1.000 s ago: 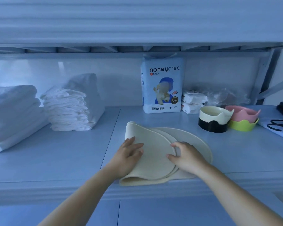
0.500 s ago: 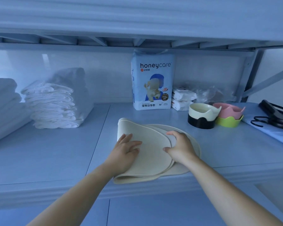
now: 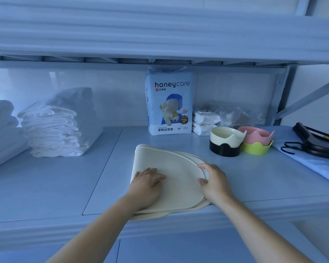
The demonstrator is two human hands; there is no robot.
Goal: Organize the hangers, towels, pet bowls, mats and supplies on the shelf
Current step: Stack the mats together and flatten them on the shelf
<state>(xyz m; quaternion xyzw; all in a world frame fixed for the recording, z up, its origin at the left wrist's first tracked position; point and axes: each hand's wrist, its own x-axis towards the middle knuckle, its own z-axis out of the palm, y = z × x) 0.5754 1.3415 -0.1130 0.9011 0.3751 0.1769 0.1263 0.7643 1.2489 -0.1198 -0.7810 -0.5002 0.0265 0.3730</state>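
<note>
Lying under left hand (image 3: 146,184), stacked mats (image 3: 179,179)

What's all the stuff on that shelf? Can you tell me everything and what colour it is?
mats: small stack, number unclear, cream, front middle of the shelf
towels: two folded piles, white, left side
honeycare pack: one, white and blue, upright at the back
small packets: two, white, stacked right of the pack
plastic bag: one, clear, crumpled, back right
bowls: four, cream on black and pink on green, right of the mats
hangers: number unclear, black, far right on a pale cloth
left hand: one, flat on the mats
right hand: one, grips the mats' right edge
</note>
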